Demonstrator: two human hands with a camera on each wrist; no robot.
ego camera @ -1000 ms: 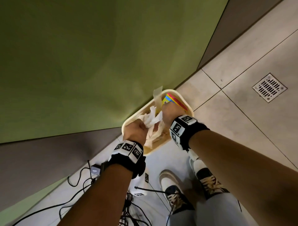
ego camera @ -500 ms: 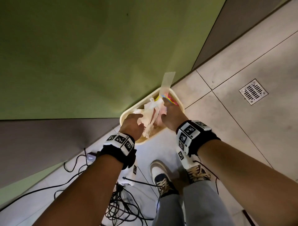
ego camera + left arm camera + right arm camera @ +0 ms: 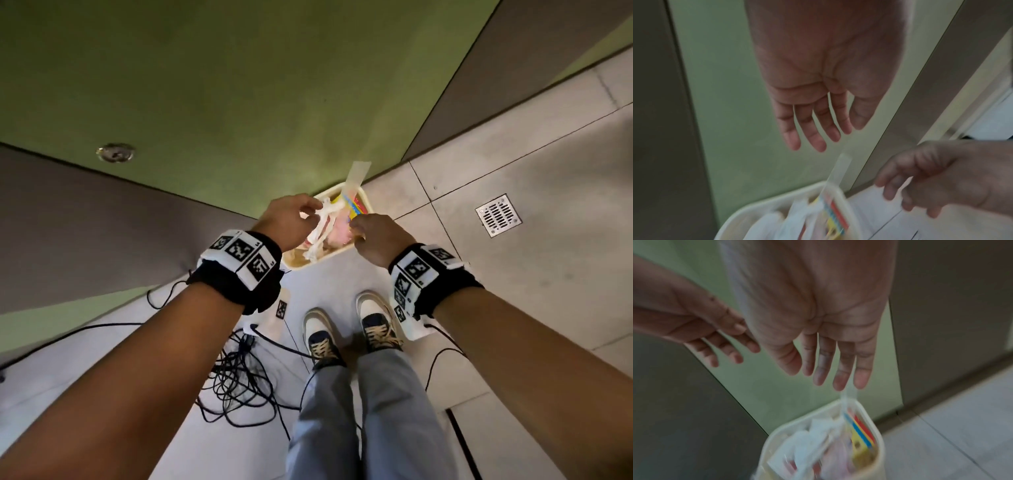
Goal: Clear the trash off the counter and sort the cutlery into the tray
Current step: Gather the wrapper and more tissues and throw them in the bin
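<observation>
A cream waste bin (image 3: 369,206) stands on the floor against the green cabinet front. It holds crumpled white paper (image 3: 322,226), a colourful striped packet (image 3: 352,204) and a clear strip (image 3: 358,174) that sticks up past the rim. My left hand (image 3: 291,219) hovers above the bin's left side and my right hand (image 3: 373,236) above its right side. The left wrist view shows the left hand (image 3: 818,134) with straight fingers and an empty palm. In the right wrist view the right hand (image 3: 828,369) is likewise spread and empty over the bin (image 3: 878,431).
Tangled black cables (image 3: 239,377) and a white box (image 3: 281,308) lie on the tiled floor left of my shoes (image 3: 322,335). A metal floor drain (image 3: 498,216) sits to the right. Green and grey cabinet fronts (image 3: 239,85) rise behind the bin.
Both hands were down in the bin gripping the white paper and packet. They have let go, opened and lifted above the rim, and the view has risen with them.
</observation>
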